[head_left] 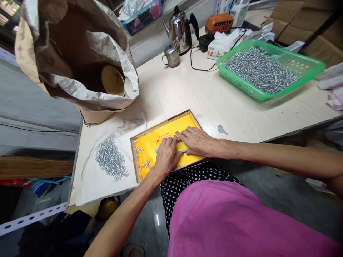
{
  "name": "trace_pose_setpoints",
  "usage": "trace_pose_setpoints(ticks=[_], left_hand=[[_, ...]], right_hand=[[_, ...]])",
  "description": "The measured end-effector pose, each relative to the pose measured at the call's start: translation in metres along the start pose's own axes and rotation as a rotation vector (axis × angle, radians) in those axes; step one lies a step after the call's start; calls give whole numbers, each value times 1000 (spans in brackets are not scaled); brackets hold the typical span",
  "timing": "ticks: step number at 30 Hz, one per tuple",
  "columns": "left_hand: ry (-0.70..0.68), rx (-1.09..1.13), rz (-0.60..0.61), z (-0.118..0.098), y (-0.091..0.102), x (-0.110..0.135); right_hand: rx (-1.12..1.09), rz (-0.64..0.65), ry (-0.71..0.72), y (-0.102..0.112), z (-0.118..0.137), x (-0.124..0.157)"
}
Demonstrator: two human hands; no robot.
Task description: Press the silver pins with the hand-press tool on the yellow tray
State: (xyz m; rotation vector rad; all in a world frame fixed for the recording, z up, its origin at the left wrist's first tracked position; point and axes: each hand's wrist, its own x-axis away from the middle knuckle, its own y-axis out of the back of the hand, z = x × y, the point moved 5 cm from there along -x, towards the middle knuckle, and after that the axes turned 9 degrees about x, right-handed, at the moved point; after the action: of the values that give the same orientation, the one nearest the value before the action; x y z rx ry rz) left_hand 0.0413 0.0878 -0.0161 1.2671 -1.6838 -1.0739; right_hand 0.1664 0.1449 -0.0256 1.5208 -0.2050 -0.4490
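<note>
A shallow wooden-rimmed tray with a yellow, red-lettered base lies at the near edge of the table. Over it, my left hand closes around a thin grey strip, fingers on the far side and thumb on the near side. My right hand grips near the strip's right end, with its fingertips close to the left hand's. Both palms hide part of the strip. Several small metal pins lie loose along the tray's left side. Left of the tray, a heap of similar pins rests on a whitish sheet.
A large open sack stands at the back left with a round yellowish container inside. A green basket full of metal pins sits back right. Behind are a metal cup, a kettle and an orange battery pack.
</note>
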Motion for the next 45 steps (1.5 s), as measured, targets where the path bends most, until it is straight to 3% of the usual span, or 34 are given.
trace_pose_setpoints(ticks=[5, 9, 12, 17, 21, 25, 29, 33, 36, 40, 45], left_hand=[[56, -39, -30, -1, -1, 8], [102, -26, -23, 1, -3, 6], [115, -16, -44, 8, -3, 4], [83, 38, -149, 23, 0, 6], [-12, 123, -185, 30, 2, 10], [153, 93, -265, 46, 12, 8], [307, -37, -152, 51, 7, -3], [347, -52, -171, 48, 5, -6], [353, 38, -294, 57, 19, 9], [399, 226, -496, 82, 48, 53], [508, 232, -555, 104, 60, 96]], right_hand=[[133, 8, 13, -10, 6, 0], [100, 5, 72, -13, 9, -4], [59, 18, 30, -11, 4, -7], [29, -107, -49, -3, -2, -8], [-27, -26, 3, -17, 5, -10], [-16, -43, 12, -25, 11, -11], [25, -111, 55, -24, 21, -7], [7, -185, 98, -26, 30, 2], [-75, -203, 70, -27, 27, 7], [-166, -202, 13, -20, 19, 10], [-133, -276, 29, -8, 16, 6]])
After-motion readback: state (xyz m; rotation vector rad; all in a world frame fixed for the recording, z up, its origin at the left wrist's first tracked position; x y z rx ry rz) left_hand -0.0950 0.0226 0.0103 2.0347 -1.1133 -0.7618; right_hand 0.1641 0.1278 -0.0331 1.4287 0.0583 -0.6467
